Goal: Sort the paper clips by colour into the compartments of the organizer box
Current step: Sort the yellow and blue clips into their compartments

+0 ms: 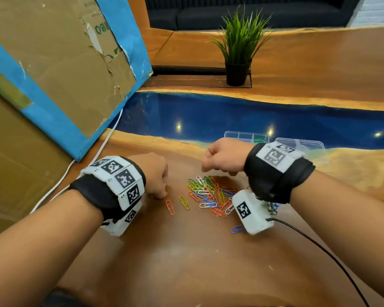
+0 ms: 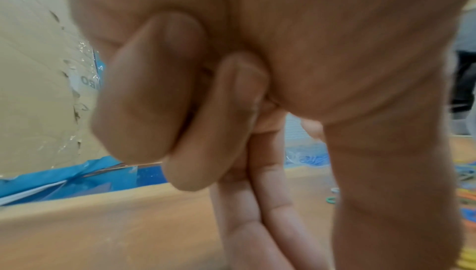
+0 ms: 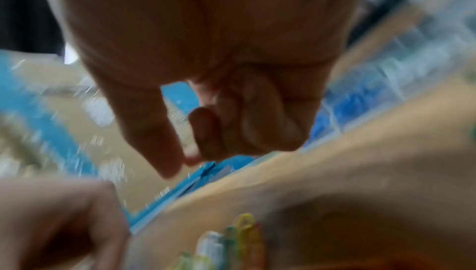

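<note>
Both hands hover over a heap of multicoloured paper clips (image 1: 208, 193): left hand (image 1: 152, 173) fingers reach down to the wooden table (image 1: 186, 262), grip unclear. Right hand (image 1: 225, 157) hangs curled, its hold unreadable through blur. Green clips sit in the clear organizer box (image 1: 248, 136).

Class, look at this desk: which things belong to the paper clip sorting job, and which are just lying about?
Belongs to the job:
paper clips
organizer box
left hand
right hand

Just lying about:
potted plant
cardboard box
white cable
table

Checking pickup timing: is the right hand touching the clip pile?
Apart. The head view shows the right hand raised above the clip pile, bare table between.
</note>
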Motion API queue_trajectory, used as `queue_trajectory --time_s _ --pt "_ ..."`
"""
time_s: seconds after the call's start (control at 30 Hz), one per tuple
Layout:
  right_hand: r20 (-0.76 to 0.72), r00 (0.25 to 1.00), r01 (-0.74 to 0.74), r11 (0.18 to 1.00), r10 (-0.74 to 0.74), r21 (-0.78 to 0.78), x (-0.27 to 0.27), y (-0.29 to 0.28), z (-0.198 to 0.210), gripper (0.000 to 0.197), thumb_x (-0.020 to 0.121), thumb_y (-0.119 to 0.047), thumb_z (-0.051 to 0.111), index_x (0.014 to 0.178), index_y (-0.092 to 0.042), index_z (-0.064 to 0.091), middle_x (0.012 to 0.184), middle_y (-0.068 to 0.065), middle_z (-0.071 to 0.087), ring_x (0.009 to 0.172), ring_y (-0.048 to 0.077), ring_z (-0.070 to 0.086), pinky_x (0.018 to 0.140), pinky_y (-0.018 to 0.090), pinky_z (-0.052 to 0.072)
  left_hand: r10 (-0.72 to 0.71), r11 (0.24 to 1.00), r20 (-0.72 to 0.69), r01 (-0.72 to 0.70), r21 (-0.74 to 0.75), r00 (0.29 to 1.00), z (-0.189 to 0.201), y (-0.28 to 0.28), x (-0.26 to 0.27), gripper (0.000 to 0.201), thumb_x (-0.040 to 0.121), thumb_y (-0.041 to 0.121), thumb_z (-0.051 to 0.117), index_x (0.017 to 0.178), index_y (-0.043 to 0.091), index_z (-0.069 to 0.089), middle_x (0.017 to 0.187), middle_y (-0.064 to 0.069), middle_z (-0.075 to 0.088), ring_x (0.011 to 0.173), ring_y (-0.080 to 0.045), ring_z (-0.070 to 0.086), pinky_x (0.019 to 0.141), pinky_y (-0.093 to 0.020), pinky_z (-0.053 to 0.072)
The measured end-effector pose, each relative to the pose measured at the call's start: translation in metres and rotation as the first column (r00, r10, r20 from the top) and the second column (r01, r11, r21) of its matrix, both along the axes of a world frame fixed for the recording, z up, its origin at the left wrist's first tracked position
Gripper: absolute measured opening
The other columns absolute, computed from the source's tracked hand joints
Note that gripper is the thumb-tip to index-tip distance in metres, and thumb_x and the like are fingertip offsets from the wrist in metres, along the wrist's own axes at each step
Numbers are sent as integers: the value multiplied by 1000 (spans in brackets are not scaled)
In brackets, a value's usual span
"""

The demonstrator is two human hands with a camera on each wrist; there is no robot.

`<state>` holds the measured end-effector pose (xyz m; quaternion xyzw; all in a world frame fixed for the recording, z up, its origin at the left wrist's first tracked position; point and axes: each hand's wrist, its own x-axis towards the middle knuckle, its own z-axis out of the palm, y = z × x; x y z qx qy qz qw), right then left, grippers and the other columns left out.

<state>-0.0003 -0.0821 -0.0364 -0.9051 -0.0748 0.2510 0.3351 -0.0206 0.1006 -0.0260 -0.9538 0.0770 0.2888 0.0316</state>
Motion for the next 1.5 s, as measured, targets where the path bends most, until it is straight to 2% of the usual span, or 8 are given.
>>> queue_trajectory --time_s 0.1,0.33,0.47,0.57,0.83,1.13,1.33,1.5 --pt "179 973 -63 915 145 -398 -5 5 -4 22 76 -30 68 84 -9 70 81 8 67 77 25 63 66 28 53 5 1000 20 -5 7 1000 -2 -2 -1 13 69 28 75 77 19 69 82 2 69 82 -17 66 74 -30 57" --pt "149 962 -116 837 229 -534 -6 17 -4 21 81 -23 62 65 -12 55 60 2 48 73 25 55 59 25 42 -3 999 48 5 -46 999 -4 -1 0 15 69 29 70 65 21 58 69 3 62 71 -18 61 70 -31 55" --pt "60 991 -83 905 118 -417 -2 6 -4 27 87 -35 51 87 -10 61 88 8 60 89 28 60 69 25 43 25 975 63 -11 -221 998 -3 -3 6 26 76 26 63 59 19 45 61 4 52 59 -15 47 56 -25 39" --pt "-104 987 110 988 -122 -113 6 -7 1 22 85 -26 45 80 -7 56 76 12 57 60 26 51 55 25 41 122 908 18 -104 -405 992 -2 -17 13 23 81 23 56 63 19 44 58 3 50 51 -17 42 47 -21 35" --pt "-395 817 561 736 -419 379 25 -48 14 17 90 -4 38 75 -10 44 62 7 42 50 14 34 35 14 33 313 627 -255 -401 -667 915 7 -77 44 20 89 7 32 74 22 33 61 -2 28 50 -13 18 51 -20 14" --pt "-383 746 663 659 -545 355 53 -58 26 16 94 -18 47 90 -5 54 90 16 56 70 23 58 83 35 55 455 315 -371 -536 -783 810 17 -119 83 19 91 16 41 79 9 53 71 -5 44 53 -16 35 50 -24 31" --pt "-320 787 616 699 -527 362 61 -52 30 49 86 -18 55 133 -7 48 131 14 54 97 26 59 66 35 54 505 265 -372 -551 -791 779 17 -133 90 22 90 19 41 90 7 59 78 -6 52 62 -20 50 69 -32 50" --pt "-326 781 622 706 -532 337 62 -49 32 39 91 -21 51 126 -4 51 113 19 62 91 26 62 79 37 56 520 263 -372 -559 -787 769 11 -131 94 22 92 20 41 86 9 59 88 -6 58 83 -24 57 91 -36 50"
